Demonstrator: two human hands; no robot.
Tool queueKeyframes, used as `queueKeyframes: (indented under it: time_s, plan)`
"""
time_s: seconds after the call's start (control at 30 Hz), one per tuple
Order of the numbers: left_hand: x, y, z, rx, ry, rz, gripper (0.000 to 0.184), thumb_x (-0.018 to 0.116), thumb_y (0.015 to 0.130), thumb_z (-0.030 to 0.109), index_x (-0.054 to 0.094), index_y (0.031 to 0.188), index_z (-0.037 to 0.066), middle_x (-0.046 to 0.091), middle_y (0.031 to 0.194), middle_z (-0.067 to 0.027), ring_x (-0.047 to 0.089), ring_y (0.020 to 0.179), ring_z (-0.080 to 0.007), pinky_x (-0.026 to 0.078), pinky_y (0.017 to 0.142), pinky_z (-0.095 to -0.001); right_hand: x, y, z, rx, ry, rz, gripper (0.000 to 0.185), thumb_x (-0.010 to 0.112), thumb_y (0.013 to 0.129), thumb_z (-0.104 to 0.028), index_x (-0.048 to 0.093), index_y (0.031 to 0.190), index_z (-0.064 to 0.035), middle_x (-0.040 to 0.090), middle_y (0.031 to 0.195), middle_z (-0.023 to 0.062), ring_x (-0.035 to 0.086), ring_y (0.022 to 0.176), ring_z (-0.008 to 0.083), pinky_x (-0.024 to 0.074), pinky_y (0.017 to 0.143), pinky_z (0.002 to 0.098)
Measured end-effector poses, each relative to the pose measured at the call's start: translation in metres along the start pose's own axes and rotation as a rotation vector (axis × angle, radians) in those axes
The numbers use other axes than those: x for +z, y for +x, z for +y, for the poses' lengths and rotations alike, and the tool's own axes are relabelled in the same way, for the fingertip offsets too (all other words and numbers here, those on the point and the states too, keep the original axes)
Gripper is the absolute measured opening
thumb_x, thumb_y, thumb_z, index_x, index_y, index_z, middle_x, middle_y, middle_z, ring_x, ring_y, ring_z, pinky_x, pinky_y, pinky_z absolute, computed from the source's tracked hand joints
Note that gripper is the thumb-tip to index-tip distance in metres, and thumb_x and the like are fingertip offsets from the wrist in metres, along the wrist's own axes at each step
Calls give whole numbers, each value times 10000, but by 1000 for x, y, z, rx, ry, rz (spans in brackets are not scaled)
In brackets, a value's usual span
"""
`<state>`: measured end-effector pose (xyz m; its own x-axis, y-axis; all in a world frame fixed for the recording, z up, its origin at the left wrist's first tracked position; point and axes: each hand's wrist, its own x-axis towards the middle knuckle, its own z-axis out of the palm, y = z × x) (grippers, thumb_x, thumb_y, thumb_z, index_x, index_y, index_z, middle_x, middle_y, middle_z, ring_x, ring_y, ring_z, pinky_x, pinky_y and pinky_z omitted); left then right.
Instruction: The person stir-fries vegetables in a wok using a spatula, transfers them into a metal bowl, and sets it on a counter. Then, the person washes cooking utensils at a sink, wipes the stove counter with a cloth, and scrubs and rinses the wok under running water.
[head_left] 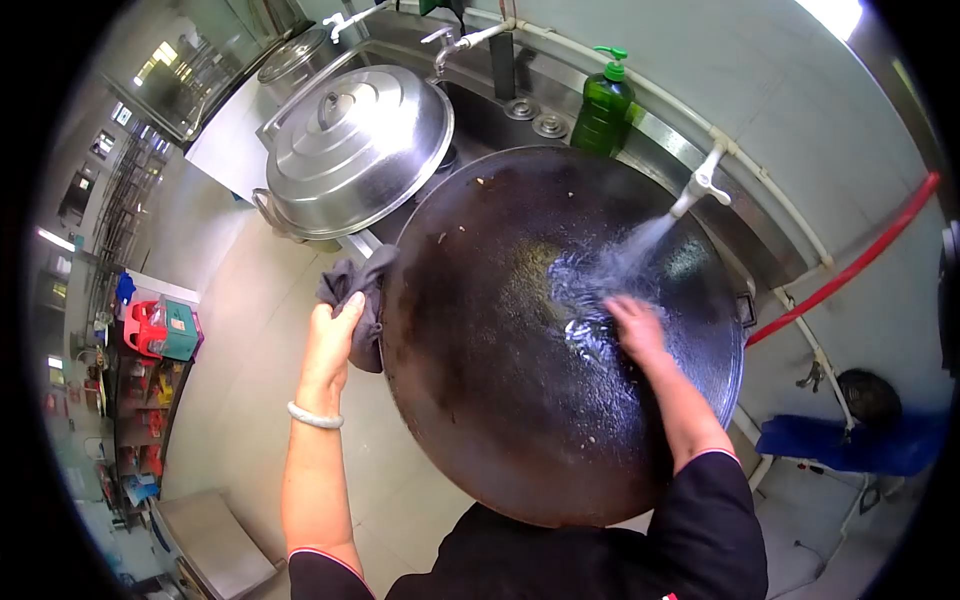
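Observation:
A very large dark wok point(470, 400) lies across the sink with small pale bits of residue on its inner surface. Water pours from a white tap point(700, 185) into its right side and splashes near the middle. My right hand point(637, 328) reaches into that splash, fingers stretched out and holding nothing; water partly blurs the fingertips. At the wok's left rim, my left hand point(336, 335) is closed on a dark grey cloth point(362, 300), which is bunched against the rim. Its fingers are partly hidden by the cloth.
A big steel pot with a domed lid point(350, 150) stands to the left. Behind the wok is a green pump bottle point(603, 108) on the steel sink ledge point(660, 150). A red hose point(850, 262) runs along the right wall. Stocked shelves point(150, 420) stand far left.

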<state>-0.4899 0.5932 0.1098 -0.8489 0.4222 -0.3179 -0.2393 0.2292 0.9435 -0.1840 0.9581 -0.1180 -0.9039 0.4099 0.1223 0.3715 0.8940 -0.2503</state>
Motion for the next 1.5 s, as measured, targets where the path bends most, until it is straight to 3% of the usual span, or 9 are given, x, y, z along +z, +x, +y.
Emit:
queueKeyframes:
  time_s: [0.3, 0.5, 0.67, 0.8, 0.87, 0.93, 1.07, 1.3, 1.5]
  plan:
    - [17, 5, -16, 6, -36, 193, 385, 663, 881, 131, 514, 1172, -73, 621, 1123, -140, 631, 963, -180, 503, 869, -302, 79, 111, -42, 108, 73, 428, 491, 484, 862, -40, 485, 1350, -83, 461, 1397, 213, 418, 1275, 432, 307, 1099, 506]
    - [19, 0, -12, 38, 14, 212, 386, 677, 892, 204, 534, 1109, -81, 615, 1082, -116, 588, 962, -161, 479, 860, -299, 3, -18, -129, -399, 606, -260, 569, 576, 870, -49, 429, 1416, -119, 402, 1470, 156, 335, 1374, 393, 270, 1138, 497]
    - [24, -1, -13, 73, -47, 224, 351, 678, 895, 207, 560, 1082, -66, 629, 1049, -102, 597, 936, -142, 487, 830, -285, -29, -41, -20, 32, -53, -257, 566, 505, 856, -39, 477, 1389, -228, 486, 1412, 102, 321, 1370, 411, 201, 1130, 586]
    - [20, 4, -23, 46, -24, 251, 377, 685, 891, 212, 544, 1091, -75, 624, 1057, -106, 601, 937, -148, 487, 836, -283, 57, 56, -43, 104, 10, 176, 437, 493, 891, -79, 517, 1327, -97, 431, 1449, 162, 361, 1318, 426, 234, 1135, 485]
    - [15, 4, -26, 19, -25, 238, 511, 700, 874, 228, 457, 1181, -101, 599, 1124, -140, 598, 1005, -184, 470, 898, -300, 72, 77, -107, 247, 651, 100, 475, 470, 872, -55, 505, 1345, -66, 434, 1436, 196, 374, 1326, 395, 244, 1134, 486]
    - [22, 1, -16, 21, -31, 236, 530, 703, 868, 234, 444, 1194, -94, 593, 1139, -150, 595, 1026, -197, 466, 919, -311, 56, 49, -145, -232, 507, 70, 497, 493, 886, -33, 485, 1377, -108, 422, 1444, 196, 381, 1334, 404, 284, 1123, 482]
    - [16, 2, -16, -2, -14, 193, 469, 695, 874, 227, 480, 1160, -76, 606, 1108, -135, 601, 988, -182, 471, 902, -308, 3, -23, -117, -297, 468, -264, 610, 554, 741, 92, 537, 1320, -100, 520, 1364, 144, 460, 1293, 359, 425, 1050, 423]
    - [21, -1, -13, 48, -45, 228, 319, 656, 910, 193, 597, 1111, -47, 633, 1008, -56, 577, 874, -118, 480, 784, -272, -22, 35, 48, 532, 120, 555, 437, 512, 854, 40, 531, 1286, -30, 567, 1295, 155, 503, 1218, 349, 381, 1040, 407]
    - [24, 1, -15, 15, -58, 226, 361, 649, 913, 169, 547, 1177, -55, 617, 1077, -88, 591, 944, -141, 493, 838, -292, 91, 192, 41, 487, -200, 716, 595, 542, 810, -41, 394, 1382, 33, 403, 1412, 257, 392, 1263, 456, 280, 1091, 512]
